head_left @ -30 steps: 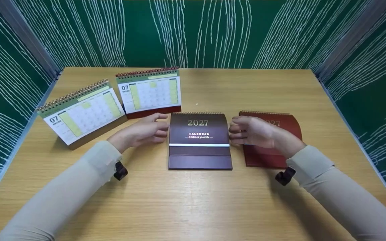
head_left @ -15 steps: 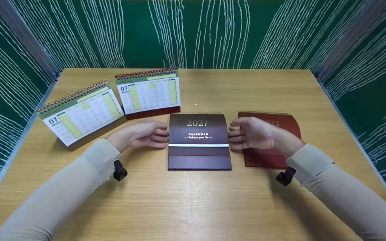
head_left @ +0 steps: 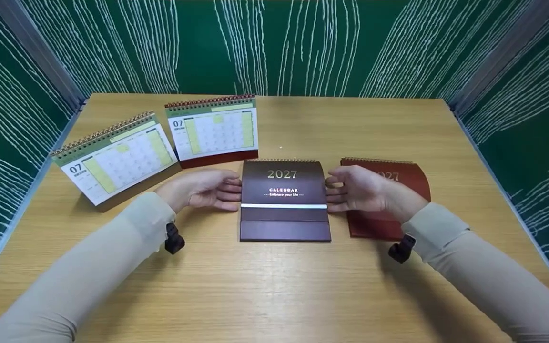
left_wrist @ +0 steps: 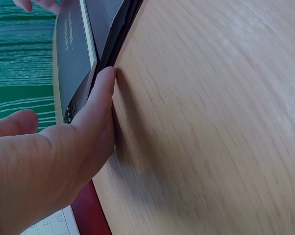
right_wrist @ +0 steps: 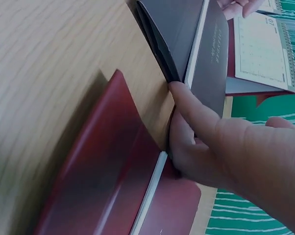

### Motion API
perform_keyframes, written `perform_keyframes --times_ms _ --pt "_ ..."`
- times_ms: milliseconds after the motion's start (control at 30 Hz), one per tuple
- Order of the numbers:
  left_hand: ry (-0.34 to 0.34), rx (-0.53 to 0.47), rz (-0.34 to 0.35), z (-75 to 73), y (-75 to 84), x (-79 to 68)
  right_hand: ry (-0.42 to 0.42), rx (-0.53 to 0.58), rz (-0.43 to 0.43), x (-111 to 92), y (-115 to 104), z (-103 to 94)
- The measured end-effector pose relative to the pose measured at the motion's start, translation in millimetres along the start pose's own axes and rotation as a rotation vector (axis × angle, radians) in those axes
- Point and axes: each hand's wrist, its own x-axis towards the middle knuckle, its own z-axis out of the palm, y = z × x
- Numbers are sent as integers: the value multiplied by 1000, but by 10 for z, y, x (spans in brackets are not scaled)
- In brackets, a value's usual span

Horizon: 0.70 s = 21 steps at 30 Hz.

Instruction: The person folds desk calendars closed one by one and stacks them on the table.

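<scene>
A dark brown 2027 desk calendar stands in the middle of the table in the head view, cover towards me. At its left edge is my left hand, palm inward. My right hand is at the opposite edge. Both wrist views show fairly straight fingertips against the sides of the brown calendar; neither hand curls round it. Partly hidden behind my right hand is a red 2027 desk calendar. In the right wrist view this red calendar stands just beside the hand.
At the left, two desk calendars show their month 07 pages: one with a brown base, one with a red base behind it. Green walls with white lines enclose the wooden table at the back and sides.
The fingers of my left hand have lowered and settled along the brown calendar's left edge. My right hand has shifted only slightly at the right edge. The calendars look unmoved.
</scene>
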Motion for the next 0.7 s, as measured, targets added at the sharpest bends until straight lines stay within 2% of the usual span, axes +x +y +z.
perform_keyframes --times_ms 333,567,700 --pt "30 11 -3 21 -15 4 126 -99 43 96 -37 143" --pt "29 7 -6 31 -19 -1 226 -81 43 133 -34 210" --pt "30 12 -8 66 -22 -4 250 -72 32 130 -13 234"
